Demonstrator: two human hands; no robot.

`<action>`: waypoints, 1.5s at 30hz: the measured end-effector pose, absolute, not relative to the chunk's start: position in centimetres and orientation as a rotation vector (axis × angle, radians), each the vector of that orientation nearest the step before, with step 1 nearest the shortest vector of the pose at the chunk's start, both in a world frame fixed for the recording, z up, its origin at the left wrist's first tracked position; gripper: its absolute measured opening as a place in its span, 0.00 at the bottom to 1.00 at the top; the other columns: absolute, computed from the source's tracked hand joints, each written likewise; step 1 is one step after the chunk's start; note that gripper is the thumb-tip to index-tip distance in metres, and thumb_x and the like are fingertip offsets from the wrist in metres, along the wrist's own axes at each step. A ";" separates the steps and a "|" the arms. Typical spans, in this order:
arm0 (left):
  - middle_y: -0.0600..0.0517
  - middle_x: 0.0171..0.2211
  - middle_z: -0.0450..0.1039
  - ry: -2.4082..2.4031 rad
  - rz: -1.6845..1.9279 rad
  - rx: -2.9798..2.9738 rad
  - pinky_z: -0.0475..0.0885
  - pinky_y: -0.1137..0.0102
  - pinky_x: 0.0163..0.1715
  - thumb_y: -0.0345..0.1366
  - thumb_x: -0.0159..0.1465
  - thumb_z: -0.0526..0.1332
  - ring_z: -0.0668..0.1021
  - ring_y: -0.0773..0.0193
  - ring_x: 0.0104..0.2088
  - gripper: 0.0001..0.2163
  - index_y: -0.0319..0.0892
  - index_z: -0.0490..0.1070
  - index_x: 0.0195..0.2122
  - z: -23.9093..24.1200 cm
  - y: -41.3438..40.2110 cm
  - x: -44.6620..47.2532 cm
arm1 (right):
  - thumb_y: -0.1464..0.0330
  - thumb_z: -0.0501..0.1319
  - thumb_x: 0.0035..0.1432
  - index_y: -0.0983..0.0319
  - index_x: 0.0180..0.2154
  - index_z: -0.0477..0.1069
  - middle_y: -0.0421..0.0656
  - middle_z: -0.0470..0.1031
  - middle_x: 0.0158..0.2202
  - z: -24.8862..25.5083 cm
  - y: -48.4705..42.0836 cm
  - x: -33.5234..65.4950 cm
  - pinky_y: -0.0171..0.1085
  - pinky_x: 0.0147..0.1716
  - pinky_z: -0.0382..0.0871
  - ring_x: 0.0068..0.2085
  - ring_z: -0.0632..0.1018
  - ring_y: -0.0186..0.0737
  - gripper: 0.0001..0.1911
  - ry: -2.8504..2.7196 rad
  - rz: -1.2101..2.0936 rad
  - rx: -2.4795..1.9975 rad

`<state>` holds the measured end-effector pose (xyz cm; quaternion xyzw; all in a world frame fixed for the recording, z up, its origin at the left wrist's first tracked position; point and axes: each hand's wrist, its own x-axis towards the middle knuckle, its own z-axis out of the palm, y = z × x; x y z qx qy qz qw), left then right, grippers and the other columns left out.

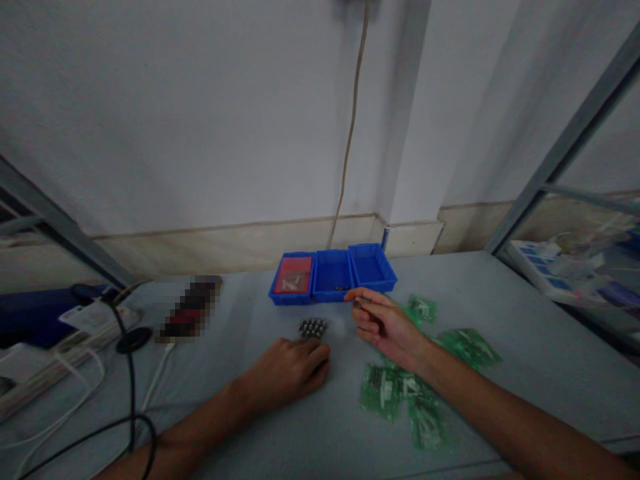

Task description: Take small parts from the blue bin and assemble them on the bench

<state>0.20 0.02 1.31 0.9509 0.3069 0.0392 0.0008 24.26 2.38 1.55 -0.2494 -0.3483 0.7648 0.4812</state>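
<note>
My left hand rests on the table with its fingers curled under. It lies right against a tight cluster of small shiny round-ended metal parts, and its fingertips are hidden. Raised just in front of the blue bins, my right hand pinches a small metal piece between thumb and fingers; its exact kind is too small to tell. The middle blue bin has a few small metal bits at its front. In the left blue bin lie a pink sheet and a clear bag with small pieces.
Several green plastic bags of small parts lie around my right forearm. A blue bin stands at the right of the row. A pixelated dark object, a power strip and cables occupy the left side. The wall closes off the back.
</note>
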 end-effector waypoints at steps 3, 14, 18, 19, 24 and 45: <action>0.52 0.35 0.78 0.942 0.112 2.997 0.74 0.69 0.30 0.34 0.73 0.56 0.80 0.61 0.30 0.05 0.43 0.67 0.38 1.3 0.0 0.2 | 0.67 0.70 0.60 0.62 0.43 0.76 0.33 0.58 0.25 1.2 2.6 24.4 0.29 0.19 0.47 0.21 0.54 0.26 0.10 -0.807 1.882 -0.594; 0.52 0.35 0.77 0.924 0.152 2.973 0.73 0.71 0.29 0.33 0.73 0.56 0.79 0.62 0.30 0.05 0.43 0.67 0.39 1.1 0.1 0.0 | 0.62 0.65 0.66 0.54 0.53 0.75 0.40 0.72 0.41 1.9 1.9 23.7 0.32 0.23 0.58 0.28 0.66 0.32 0.14 -1.353 1.234 -0.935; 0.52 0.35 0.77 0.927 0.150 2.990 0.72 0.70 0.29 0.34 0.73 0.56 0.79 0.62 0.30 0.04 0.43 0.68 0.40 1.0 0.1 -0.1 | 0.66 0.64 0.67 0.53 0.50 0.78 0.42 0.73 0.43 1.9 1.4 23.7 0.37 0.34 0.66 0.35 0.72 0.37 0.11 -1.659 0.801 -0.965; 0.52 0.35 0.77 0.927 0.148 2.994 0.72 0.70 0.29 0.34 0.73 0.56 0.79 0.62 0.30 0.04 0.43 0.68 0.40 1.0 0.1 -0.1 | 0.67 0.64 0.68 0.53 0.48 0.79 0.42 0.73 0.43 1.9 1.3 23.7 0.37 0.35 0.66 0.36 0.72 0.38 0.09 -1.707 0.735 -0.958; 0.53 0.34 0.76 0.918 0.179 3.004 0.72 0.70 0.28 0.34 0.73 0.57 0.79 0.61 0.30 0.04 0.43 0.67 0.39 0.9 0.2 0.0 | 0.70 0.63 0.68 0.55 0.45 0.80 0.43 0.74 0.43 2.0 1.1 23.7 0.37 0.37 0.67 0.38 0.74 0.39 0.08 -1.787 0.673 -0.927; 0.53 0.33 0.76 0.893 0.202 3.022 0.71 0.71 0.28 0.34 0.74 0.56 0.78 0.63 0.29 0.05 0.43 0.67 0.39 0.9 0.2 -0.1 | 0.64 0.69 0.62 0.62 0.44 0.76 0.33 0.58 0.25 1.9 2.1 23.8 0.30 0.20 0.45 0.21 0.54 0.27 0.11 -0.877 1.878 -0.678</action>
